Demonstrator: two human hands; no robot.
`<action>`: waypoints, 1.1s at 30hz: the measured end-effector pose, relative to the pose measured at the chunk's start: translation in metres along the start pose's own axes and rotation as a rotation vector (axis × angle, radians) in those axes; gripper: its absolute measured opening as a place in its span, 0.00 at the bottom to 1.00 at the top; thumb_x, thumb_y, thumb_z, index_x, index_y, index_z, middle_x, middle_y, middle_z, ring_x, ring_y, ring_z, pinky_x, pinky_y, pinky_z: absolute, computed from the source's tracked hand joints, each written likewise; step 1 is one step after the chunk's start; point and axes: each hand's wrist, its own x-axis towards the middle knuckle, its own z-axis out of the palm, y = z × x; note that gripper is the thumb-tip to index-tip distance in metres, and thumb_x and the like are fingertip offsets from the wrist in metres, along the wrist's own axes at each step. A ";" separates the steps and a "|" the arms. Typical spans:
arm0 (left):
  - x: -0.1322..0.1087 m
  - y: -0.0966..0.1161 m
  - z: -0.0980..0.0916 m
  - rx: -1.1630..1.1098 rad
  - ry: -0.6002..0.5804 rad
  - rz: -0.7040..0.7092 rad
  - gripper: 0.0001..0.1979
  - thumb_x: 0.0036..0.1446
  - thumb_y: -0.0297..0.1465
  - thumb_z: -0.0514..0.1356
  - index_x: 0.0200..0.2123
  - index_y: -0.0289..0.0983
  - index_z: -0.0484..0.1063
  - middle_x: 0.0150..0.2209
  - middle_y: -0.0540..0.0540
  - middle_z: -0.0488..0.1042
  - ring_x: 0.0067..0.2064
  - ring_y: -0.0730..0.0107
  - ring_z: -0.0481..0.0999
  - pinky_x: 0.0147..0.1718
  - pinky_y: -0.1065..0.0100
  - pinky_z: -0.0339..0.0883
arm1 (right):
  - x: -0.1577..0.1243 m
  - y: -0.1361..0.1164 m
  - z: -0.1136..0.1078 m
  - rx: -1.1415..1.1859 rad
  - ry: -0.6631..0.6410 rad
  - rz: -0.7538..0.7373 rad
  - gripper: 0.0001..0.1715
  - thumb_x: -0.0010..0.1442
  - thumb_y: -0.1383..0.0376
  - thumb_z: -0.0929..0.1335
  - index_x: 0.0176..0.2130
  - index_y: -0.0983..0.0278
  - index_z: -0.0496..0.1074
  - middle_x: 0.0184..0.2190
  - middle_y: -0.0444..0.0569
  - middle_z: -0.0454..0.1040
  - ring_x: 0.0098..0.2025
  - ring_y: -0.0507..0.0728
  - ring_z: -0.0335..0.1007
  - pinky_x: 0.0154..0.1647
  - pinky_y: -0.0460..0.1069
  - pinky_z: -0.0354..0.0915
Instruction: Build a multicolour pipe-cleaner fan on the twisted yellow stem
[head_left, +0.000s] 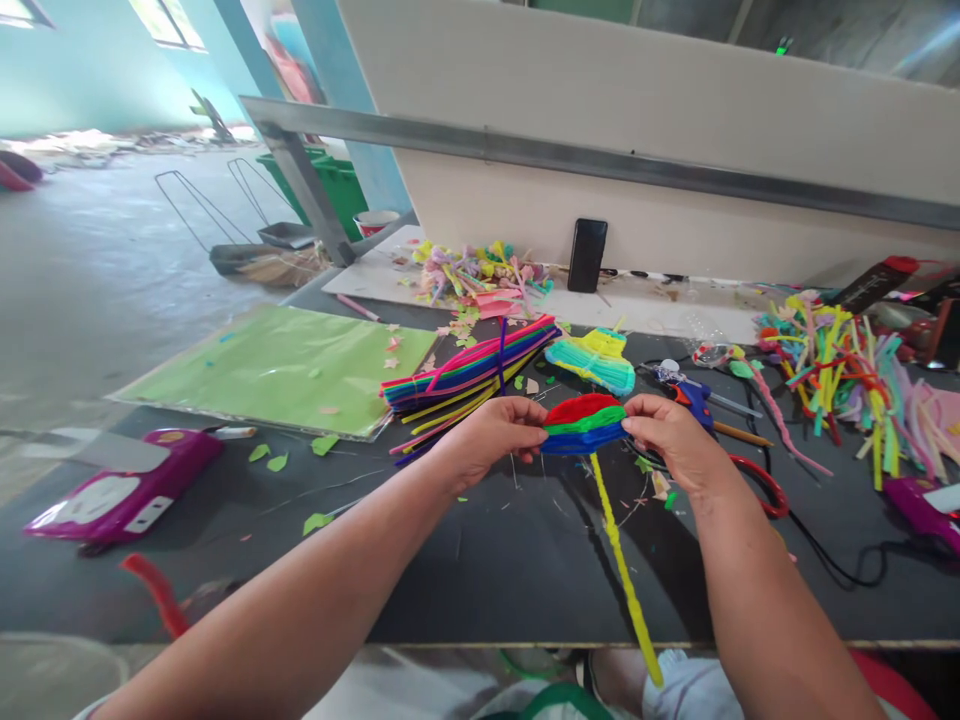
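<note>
Between my two hands is a pipe-cleaner piece (583, 424) with red, green and blue bands, held level above the dark tabletop. My left hand (506, 432) pinches its left end and my right hand (667, 432) pinches its right end. A yellow pipe-cleaner stem (619, 550) hangs from beneath it, slanting down past the table's front edge. Just behind sits a yellow and turquoise pipe-cleaner shape (594, 360). Beyond my left hand lies a bundle of coloured pipe cleaners (472, 365), tied round with a purple one.
A green sheet pack (285, 365) covers the table's left, near a purple device (127, 485). Behind are a phone (587, 255) and a pipe-cleaner heap (480, 275). At right are a blue glue gun (691, 400), red-handled scissors (765, 485), a black cable (817, 550) and more pipe cleaners (847, 370).
</note>
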 end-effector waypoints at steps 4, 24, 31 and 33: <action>-0.001 0.001 0.002 0.052 0.000 0.028 0.10 0.43 0.27 0.65 0.31 0.32 0.71 0.22 0.50 0.70 0.21 0.79 0.67 0.22 0.74 0.62 | 0.000 0.001 0.001 0.015 -0.011 0.016 0.07 0.43 0.66 0.69 0.26 0.64 0.66 0.15 0.36 0.58 0.17 0.45 0.46 0.18 0.44 0.42; 0.002 0.005 -0.006 0.043 -0.061 -0.055 0.07 0.42 0.25 0.64 0.29 0.31 0.73 0.23 0.48 0.72 0.22 0.77 0.70 0.23 0.75 0.62 | -0.001 0.003 -0.003 0.149 -0.089 0.022 0.09 0.48 0.65 0.70 0.30 0.65 0.68 0.17 0.37 0.60 0.18 0.45 0.52 0.20 0.43 0.50; 0.003 0.008 -0.011 -0.014 -0.037 -0.057 0.10 0.39 0.26 0.65 0.29 0.30 0.72 0.23 0.48 0.72 0.22 0.77 0.70 0.24 0.74 0.63 | -0.001 0.000 -0.007 -0.062 -0.092 0.010 0.12 0.50 0.62 0.69 0.36 0.65 0.71 0.25 0.42 0.71 0.23 0.47 0.59 0.24 0.43 0.55; 0.004 0.007 -0.012 -0.023 -0.032 -0.062 0.11 0.39 0.26 0.66 0.30 0.30 0.72 0.24 0.48 0.72 0.22 0.77 0.70 0.24 0.74 0.63 | -0.002 -0.001 -0.005 -0.104 -0.092 0.004 0.12 0.48 0.63 0.70 0.35 0.65 0.71 0.27 0.43 0.72 0.23 0.47 0.60 0.25 0.44 0.56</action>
